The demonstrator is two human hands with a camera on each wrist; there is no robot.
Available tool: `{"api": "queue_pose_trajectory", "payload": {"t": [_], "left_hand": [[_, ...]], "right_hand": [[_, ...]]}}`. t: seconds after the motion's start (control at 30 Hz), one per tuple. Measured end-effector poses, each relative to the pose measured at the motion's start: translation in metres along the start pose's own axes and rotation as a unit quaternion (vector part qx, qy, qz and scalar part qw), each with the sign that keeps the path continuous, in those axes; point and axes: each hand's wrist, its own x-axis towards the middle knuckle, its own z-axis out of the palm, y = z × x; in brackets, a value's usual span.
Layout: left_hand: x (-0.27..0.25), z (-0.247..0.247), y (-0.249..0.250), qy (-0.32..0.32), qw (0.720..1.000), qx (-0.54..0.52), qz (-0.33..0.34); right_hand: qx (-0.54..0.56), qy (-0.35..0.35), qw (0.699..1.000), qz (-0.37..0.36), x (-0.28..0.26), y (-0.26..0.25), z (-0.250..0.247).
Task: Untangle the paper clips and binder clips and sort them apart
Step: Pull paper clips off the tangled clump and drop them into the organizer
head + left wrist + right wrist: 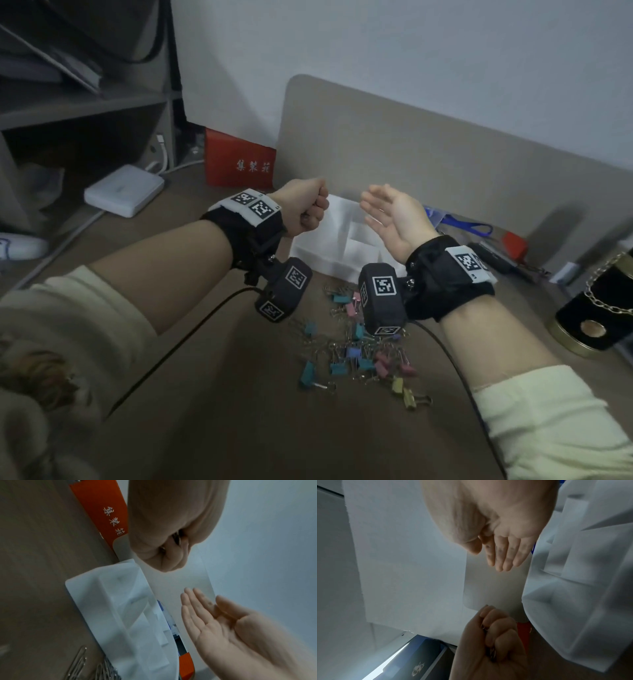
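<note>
Hovering above the desk (219, 428), both hands are raised over a white divided tray (337, 236). The left hand (303, 207) is clenched into a fist; in the wrist views dark metal bits glint between its curled fingers (494, 632), so it seems to grip some small clips, though which kind cannot be told. The right hand (394, 216) is released, palm turned toward the left fist, its fingers (192, 609) straight and close together, holding nothing. The two hands are near each other but apart, with the tray showing through the gap between them.

The pile of binder clips (359, 349) lies on the desk nearer the person than the tray, below the wrists and partly hidden by the two black wrist cameras. It is a loose tangle of teal, pink, purple and yellow clips with wire handles; neither hand touches it. A few silver paper clips (77, 661) show at the lower edge of the left wrist view, lying on the desk just beside the tray's near wall.

Behind the tray stands a beige panel (428, 144), and a red box with white characters (239, 161) sits to its left. Blue-handled scissors (462, 224) lie to the right of the tray, and a black round container with a gold chain (603, 308) stands at the far right.
</note>
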Motion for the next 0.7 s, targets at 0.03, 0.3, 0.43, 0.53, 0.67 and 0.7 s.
{"api": "queue_pose_trajectory", "payload": {"t": [0.03,0.3,0.43,0.53,0.67,0.7], "left_hand": [[0.007,0.001,-0.002,0.009,1.0,-0.003,0.006],[0.038,0.013,-0.04,0.037,0.998,0.007,0.042],[0.044,0.017,-0.045,0.054,0.997,0.004,0.055],[0.044,0.019,-0.046,0.065,0.996,0.027,0.056],[0.039,0.021,-0.05,0.049,0.998,0.024,0.04],[0.037,0.022,-0.051,0.043,0.998,0.024,0.039]], "right_hand": [[0.001,-0.001,1.0,0.005,0.006,0.001,-0.001],[-0.13,-0.088,0.984,0.081,0.039,0.045,0.024],[-0.108,-0.089,0.982,0.128,0.038,0.057,0.025],[-0.094,-0.088,0.983,0.131,0.032,0.06,0.026],[-0.034,-0.091,0.984,0.151,0.022,0.061,0.027],[-0.026,-0.096,0.982,0.158,0.02,0.062,0.025]]}}
